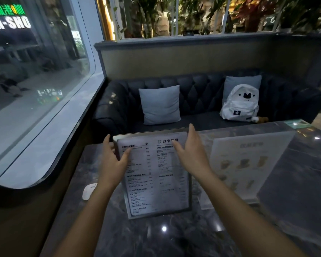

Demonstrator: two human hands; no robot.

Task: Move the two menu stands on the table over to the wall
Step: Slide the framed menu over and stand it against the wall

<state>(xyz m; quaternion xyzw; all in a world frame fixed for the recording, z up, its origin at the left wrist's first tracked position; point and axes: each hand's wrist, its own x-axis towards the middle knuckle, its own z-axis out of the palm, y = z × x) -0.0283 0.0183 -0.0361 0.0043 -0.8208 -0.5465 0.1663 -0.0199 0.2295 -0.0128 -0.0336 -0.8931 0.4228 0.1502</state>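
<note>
Framed menu stand [156,175]: frame centre, upright on the bench [295,182].
Left hand [112,160]: fingers spread wide at its left edge.
Right hand [191,153]: fingers spread wide at its upper right corner.

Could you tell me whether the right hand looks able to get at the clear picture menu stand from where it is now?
Probably yes. The right hand rests on the framed menu stand, and the clear picture menu stand stands just beside it on the table with nothing between them.

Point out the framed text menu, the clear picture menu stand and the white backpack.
framed text menu [154,175], head view, middle of the printed sheet
clear picture menu stand [248,164], head view, its front panel
white backpack [239,103], head view, front pocket
</note>
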